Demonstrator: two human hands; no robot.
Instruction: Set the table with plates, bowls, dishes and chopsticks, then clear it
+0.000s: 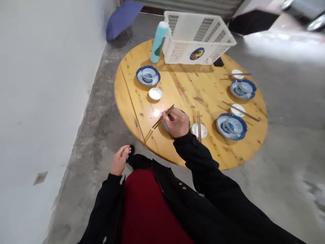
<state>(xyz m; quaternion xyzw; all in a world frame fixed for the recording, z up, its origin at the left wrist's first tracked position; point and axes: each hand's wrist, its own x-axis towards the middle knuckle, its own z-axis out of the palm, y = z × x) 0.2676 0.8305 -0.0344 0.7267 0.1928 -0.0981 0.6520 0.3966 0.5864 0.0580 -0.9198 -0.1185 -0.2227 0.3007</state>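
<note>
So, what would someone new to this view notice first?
Probably the big white basket at the far side of the round wooden table, with a turquoise bottle upright at its left. Next, the right hand holding chopsticks over a partly hidden blue-patterned dish near the table's front edge. Beyond the table, an open purple umbrella rests on the floor at upper left.

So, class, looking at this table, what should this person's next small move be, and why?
Probably to lay the wooden chopsticks held in the right hand across the bare small white dish, since the other three small white dishes each have chopsticks lying across them.
</note>
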